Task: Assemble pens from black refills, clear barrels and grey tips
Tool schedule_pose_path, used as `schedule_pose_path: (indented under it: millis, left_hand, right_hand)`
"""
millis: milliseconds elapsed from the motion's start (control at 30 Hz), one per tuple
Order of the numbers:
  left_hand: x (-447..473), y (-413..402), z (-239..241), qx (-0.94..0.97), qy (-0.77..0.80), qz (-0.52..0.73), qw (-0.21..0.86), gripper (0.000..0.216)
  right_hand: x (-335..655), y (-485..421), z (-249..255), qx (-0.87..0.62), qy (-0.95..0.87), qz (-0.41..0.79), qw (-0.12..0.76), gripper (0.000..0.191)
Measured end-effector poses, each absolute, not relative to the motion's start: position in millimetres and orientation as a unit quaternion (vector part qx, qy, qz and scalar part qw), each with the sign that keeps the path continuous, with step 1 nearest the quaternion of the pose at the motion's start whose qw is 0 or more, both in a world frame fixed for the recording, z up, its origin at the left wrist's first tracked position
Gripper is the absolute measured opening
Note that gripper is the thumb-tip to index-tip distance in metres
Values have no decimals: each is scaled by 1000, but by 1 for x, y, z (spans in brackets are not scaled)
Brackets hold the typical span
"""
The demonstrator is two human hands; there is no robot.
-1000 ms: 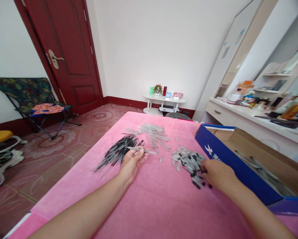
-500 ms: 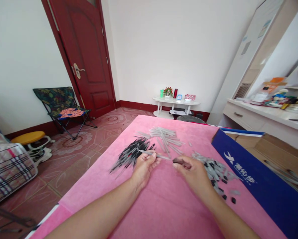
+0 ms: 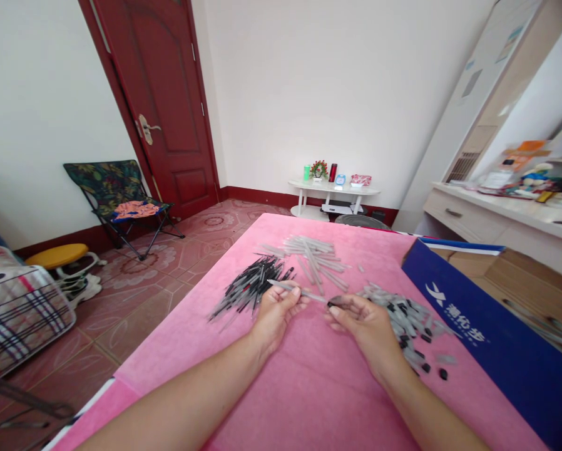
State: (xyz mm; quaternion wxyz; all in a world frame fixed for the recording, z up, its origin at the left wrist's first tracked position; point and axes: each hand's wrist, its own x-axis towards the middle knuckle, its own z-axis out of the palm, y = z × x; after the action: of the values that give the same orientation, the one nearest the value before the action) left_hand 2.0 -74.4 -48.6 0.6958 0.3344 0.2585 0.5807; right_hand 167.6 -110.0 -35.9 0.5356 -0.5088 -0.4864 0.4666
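In the head view, the left hand (image 3: 281,308) is pinching a slim, pointed, grey translucent plastic pen tube (image 3: 315,297) between thumb and fingers, above a surface covered in pink plush cloth (image 3: 285,394). The right hand (image 3: 363,318) is pinching a small, dark, cap-like plastic piece (image 3: 332,304) between thumb and fingertips. The tube's right end is pointing at this piece and lying just beside it; whether the two are touching is too small to tell.

For good handling here, the left hand should probably be gripping lightly but firmly near that end, so the tube is not tilting. The right hand should be holding the dark piece in line with the tube, its fingertips leaving the facing end uncovered; any pressing should be running straight along the tube's length, since a slanted push could be making it slip.

As for containers, a long, open, blue cardboard box (image 3: 497,351) with a brown interior is standing on the right, beyond a heap of clear and black plastic caps (image 3: 405,313). Thin, grey, stick-like pieces (image 3: 539,327) are lying inside it, partly hidden by its front wall.
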Motion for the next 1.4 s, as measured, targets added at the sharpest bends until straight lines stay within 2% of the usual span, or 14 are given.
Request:
schedule_pose_path:
  millis: [467, 867, 1033, 1267, 1400]
  left_hand:
    - [4, -77, -48, 379, 262, 579, 673, 24]
    - [6, -81, -45, 383, 263, 576, 673, 26]
    - [8, -82, -46, 410, 241, 572, 669, 24]
    - [7, -79, -49, 383, 253, 582, 671, 24]
    - [6, -80, -47, 381, 251, 577, 677, 25]
  right_hand:
    - [164, -113, -35, -532, -530, 388, 534, 19]
    - [159, -117, -30, -535, -503, 406, 544, 26]
    - [161, -117, -33, -553, -527, 411, 497, 40]
    - [163, -115, -34, -540, -554, 390, 499, 26]
    - [163, -116, -32, -542, -585, 368, 478, 36]
